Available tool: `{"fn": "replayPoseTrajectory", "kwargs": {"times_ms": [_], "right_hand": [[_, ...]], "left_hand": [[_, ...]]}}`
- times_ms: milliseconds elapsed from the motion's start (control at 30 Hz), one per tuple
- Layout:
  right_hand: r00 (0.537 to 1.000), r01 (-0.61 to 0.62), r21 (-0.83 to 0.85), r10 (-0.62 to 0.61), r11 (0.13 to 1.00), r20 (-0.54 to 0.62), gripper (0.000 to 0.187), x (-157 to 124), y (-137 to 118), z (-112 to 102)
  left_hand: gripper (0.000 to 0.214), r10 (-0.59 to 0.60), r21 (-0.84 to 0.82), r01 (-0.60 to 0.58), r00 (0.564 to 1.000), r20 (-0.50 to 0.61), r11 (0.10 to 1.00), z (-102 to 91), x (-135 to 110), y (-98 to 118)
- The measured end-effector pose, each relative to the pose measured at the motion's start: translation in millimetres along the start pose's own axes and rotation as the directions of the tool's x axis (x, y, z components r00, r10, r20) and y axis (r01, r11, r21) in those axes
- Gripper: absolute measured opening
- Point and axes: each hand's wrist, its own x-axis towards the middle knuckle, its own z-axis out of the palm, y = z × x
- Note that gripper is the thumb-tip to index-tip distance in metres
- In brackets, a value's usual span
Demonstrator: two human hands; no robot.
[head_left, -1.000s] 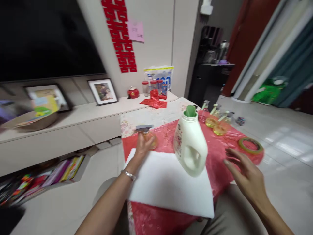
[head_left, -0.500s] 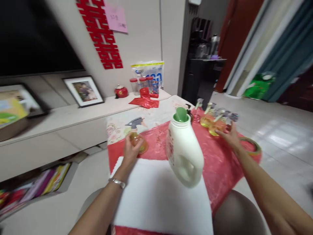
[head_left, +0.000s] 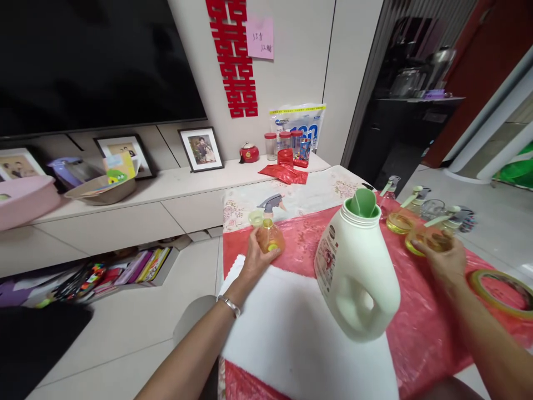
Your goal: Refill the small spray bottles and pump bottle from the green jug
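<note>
My left hand point(head_left: 255, 261) is wrapped round a small round spray bottle point(head_left: 269, 232) of yellow liquid with a grey trigger head, at the left edge of the red table cover point(head_left: 412, 339). My right hand point(head_left: 444, 259) is closed on another small bottle of yellow liquid point(head_left: 428, 238) with a pale tube sticking out, at the right. Between the hands stands a large white detergent jug point(head_left: 357, 272) with a green spout, open at the top, on a white cloth point(head_left: 291, 339).
More small glass bottles point(head_left: 402, 216) stand behind the right hand. A roll of tape point(head_left: 499, 286) lies at the right edge. Behind the table is a low white cabinet point(head_left: 125, 208) with picture frames, jars and a red pot, under a dark screen.
My right hand has drawn in and closed on a yellow bottle. The left hand stays on the spray bottle. The view has swung to the left.
</note>
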Motion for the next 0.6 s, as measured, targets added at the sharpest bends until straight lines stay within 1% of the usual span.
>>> {"fn": "replayPoseTrajectory", "kwargs": {"times_ms": [133,267,367,433,500,567,600], "right_hand": [[0.999,0.015,0.017,-0.015,1.000,0.030,0.085,-9.6,-4.9,-15.1],[0.997,0.028,0.073,-0.033,0.997,0.071,0.099,-33.7,-12.4,-33.2],[0.997,0.025,0.072,-0.030,0.997,0.069,0.095,-55.7,-18.1,-46.5],[0.998,0.014,0.062,-0.018,0.998,0.060,0.093,-67.4,-19.3,-55.6],[0.998,-0.010,0.056,0.006,0.998,0.058,0.091,-75.3,-17.7,-65.1],[0.998,-0.036,0.056,0.033,0.998,0.062,0.089,-80.9,-14.9,-74.8],[0.997,-0.046,0.057,0.043,0.997,0.067,0.088,-83.7,-14.0,-79.6]], "left_hand": [[0.099,-0.002,0.143,-0.003,0.999,0.034,0.990,-3.6,-6.1,-1.9],[0.100,0.008,0.292,-0.018,0.999,0.038,0.956,-1.0,-6.4,5.0],[0.089,0.052,0.392,-0.076,0.996,0.071,0.917,9.9,1.4,15.8],[0.075,0.071,0.446,-0.115,0.991,0.115,0.888,20.8,8.5,22.1],[0.060,0.065,0.494,-0.132,0.987,0.150,0.859,32.5,14.4,26.0],[0.057,0.040,0.544,-0.120,0.987,0.157,0.830,43.5,17.1,28.2],[0.062,0.026,0.571,-0.106,0.989,0.147,0.814,48.4,17.2,29.3]]}}
